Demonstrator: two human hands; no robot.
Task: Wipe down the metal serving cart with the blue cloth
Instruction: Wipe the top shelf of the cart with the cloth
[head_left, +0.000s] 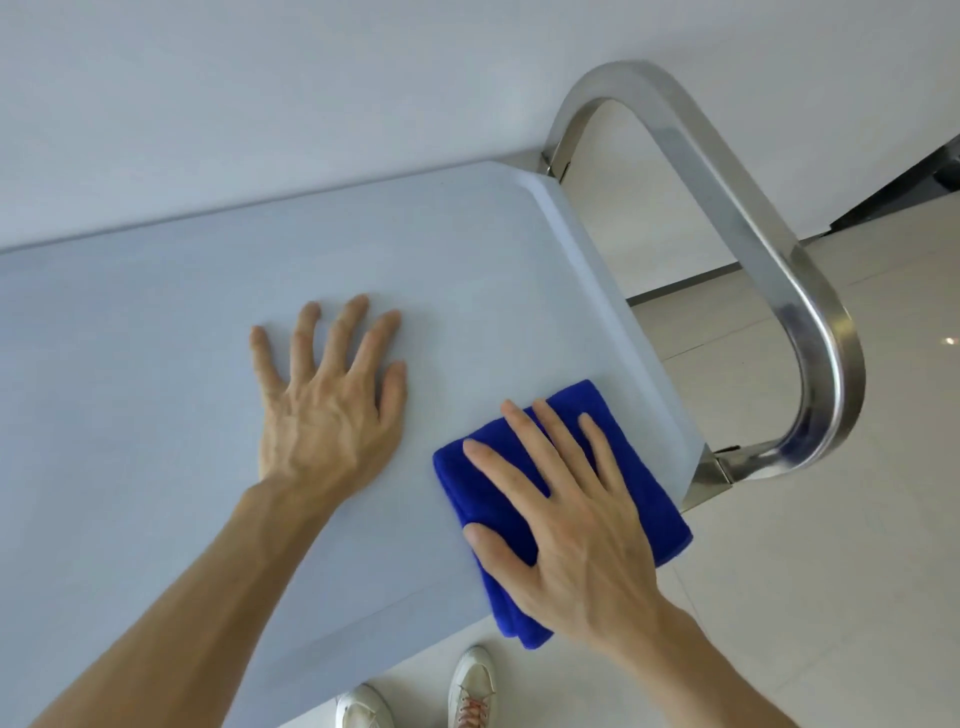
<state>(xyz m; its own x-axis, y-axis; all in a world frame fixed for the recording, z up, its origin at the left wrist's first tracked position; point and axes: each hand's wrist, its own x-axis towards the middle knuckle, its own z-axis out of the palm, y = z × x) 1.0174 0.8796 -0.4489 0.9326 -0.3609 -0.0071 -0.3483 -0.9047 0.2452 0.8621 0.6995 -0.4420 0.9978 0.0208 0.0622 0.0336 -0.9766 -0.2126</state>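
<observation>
1. Blue folded microfibre cloth (639, 462) overhangs the near right corner of the cart top, so a wipe pushed further right or nearer may, by this reading, drag it off onto the pale tiled floor (779, 597) beside the white canvas shoes (470, 686).
2. Right hand (566, 514) presses it flat with straight, spread fingers, gripping nothing.
3. Left hand (332, 400) rests open and flat on the bare top; leaning there could roll the cart.
4. Pale matte metal serving cart top (156, 338) looks smooth, raised-rimmed and unstained.
5. Curved polished steel handle (810, 312) beyond looks untouched and could be missed.
</observation>
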